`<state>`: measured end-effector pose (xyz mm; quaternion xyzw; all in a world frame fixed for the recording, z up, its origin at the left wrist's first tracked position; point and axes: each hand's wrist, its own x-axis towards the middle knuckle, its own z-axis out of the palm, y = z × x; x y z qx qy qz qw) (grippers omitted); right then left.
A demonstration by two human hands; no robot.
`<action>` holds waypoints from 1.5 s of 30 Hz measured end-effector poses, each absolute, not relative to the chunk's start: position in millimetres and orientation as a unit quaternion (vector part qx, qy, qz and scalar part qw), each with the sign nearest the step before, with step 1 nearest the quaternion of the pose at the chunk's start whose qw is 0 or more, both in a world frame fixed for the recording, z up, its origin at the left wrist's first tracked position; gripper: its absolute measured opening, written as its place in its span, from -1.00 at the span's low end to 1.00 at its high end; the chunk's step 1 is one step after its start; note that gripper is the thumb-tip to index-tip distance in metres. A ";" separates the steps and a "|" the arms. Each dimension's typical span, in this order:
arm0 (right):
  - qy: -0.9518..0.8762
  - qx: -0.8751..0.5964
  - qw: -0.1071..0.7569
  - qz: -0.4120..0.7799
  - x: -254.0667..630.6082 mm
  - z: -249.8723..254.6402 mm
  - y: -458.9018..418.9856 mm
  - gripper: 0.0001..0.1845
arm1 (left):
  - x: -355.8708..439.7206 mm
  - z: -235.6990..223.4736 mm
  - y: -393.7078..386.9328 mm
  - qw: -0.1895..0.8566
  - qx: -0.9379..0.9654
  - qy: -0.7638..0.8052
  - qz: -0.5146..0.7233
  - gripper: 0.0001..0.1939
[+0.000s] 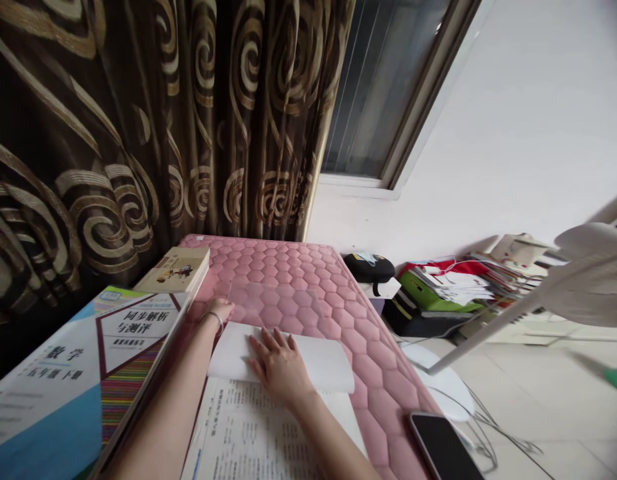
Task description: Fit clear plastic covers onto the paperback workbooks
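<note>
My right hand [278,363] lies flat with fingers spread on a folded white sheet [318,363] that curls over an open printed book [248,427]. My left hand [219,312], with a thin bracelet at the wrist, reaches to the far left edge of that white sheet; its fingers curl down out of sight behind the paper. A clear plastic sheet [276,300] lies just beyond the hands on the pink quilted mattress [308,273].
A large blue and white textbook [73,373] and a smaller book [176,270] lie at the left by the dark swirl-patterned curtain [113,133]. A black phone [443,447] rests near the mattress's right edge. A white fan [578,280] and stacked clutter [448,287] stand on the floor.
</note>
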<state>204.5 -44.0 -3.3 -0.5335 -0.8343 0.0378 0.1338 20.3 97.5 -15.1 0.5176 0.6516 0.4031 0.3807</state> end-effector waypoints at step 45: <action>-0.859 -0.488 0.148 -0.040 190.1 -13.8 -52.2 -0.40 | 2.9 -14.9 5.7 0.514 0.483 0.508 0.496 -0.45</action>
